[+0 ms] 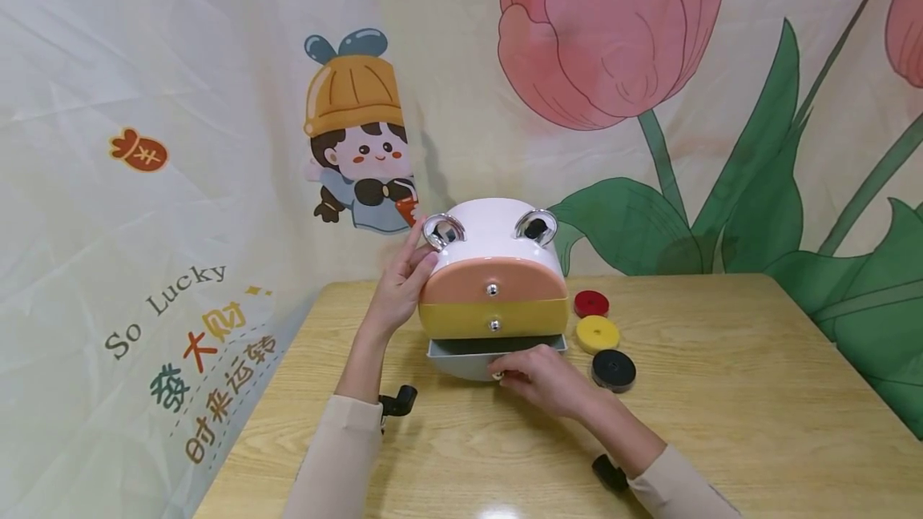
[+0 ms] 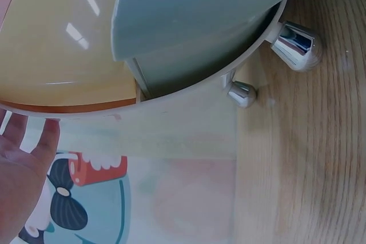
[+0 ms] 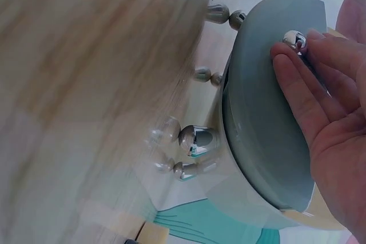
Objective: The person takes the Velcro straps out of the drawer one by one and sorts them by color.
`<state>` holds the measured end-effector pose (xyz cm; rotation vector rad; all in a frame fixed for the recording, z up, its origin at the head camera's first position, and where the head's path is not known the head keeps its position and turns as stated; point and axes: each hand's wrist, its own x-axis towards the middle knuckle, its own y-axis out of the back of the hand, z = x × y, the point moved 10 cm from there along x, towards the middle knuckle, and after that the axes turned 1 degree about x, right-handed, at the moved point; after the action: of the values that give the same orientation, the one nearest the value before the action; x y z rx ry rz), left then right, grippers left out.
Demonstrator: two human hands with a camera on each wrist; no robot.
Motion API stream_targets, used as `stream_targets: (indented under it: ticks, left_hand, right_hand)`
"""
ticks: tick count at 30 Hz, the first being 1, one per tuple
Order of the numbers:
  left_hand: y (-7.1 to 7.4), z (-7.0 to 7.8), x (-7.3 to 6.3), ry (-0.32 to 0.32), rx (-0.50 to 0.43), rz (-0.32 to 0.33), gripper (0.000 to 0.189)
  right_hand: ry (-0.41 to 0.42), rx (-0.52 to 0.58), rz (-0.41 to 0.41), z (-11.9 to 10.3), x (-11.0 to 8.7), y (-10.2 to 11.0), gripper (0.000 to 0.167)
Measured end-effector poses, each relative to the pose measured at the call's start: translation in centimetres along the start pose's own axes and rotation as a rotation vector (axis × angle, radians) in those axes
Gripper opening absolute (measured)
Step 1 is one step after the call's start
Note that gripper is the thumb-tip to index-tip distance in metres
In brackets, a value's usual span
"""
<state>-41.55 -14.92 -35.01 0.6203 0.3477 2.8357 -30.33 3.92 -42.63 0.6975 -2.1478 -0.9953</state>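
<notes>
A small three-drawer box with a white top (image 1: 493,224) and silver ring-shaped eyes stands on the table. Its top drawer (image 1: 461,279) is orange and its middle drawer (image 1: 530,319) yellow; both sit flush. The grey-blue bottom drawer (image 1: 457,365) is pulled partway out, and its inside is mostly hidden. My right hand (image 1: 544,379) pinches that drawer's silver knob (image 3: 294,40) between thumb and fingers. With fairly straight fingers, my left hand (image 1: 402,288) rests against the box's left side, just below one ring; its fingertips (image 2: 50,130) touch the wall in the left wrist view.
Right of the box, a red roll (image 1: 591,303), a yellow roll (image 1: 598,334) and a black roll (image 1: 614,371) lie in a line on the wooden table (image 1: 721,391). A printed cloth (image 1: 238,38) hangs behind. Silver feet (image 2: 296,46) support the box.
</notes>
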Motion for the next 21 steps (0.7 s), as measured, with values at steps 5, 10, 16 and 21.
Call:
stream_targets:
  ticks: [5,10,16,21]
  left_hand:
    - [-0.14,0.17,0.01,-0.021,-0.015,-0.005,0.063]
    - [-0.29,0.38,0.02,-0.035,-0.025,-0.016,0.064]
    - [-0.15,0.28,0.11,-0.028,-0.043,-0.021,0.064]
    - [-0.1,0.28,0.19,-0.027,-0.04,-0.017,0.064]
  right_hand:
    - [-0.003,0.014,0.011,0.49,0.19,0.09,0.024]
    - [-0.012,0.046,0.019,0.72,0.45,0.31,0.026]
    - [-0.019,0.04,0.024,0.72,0.78,0.57,0.025]
    - [-0.014,0.04,0.04,1.06,0.98,0.57,0.024]
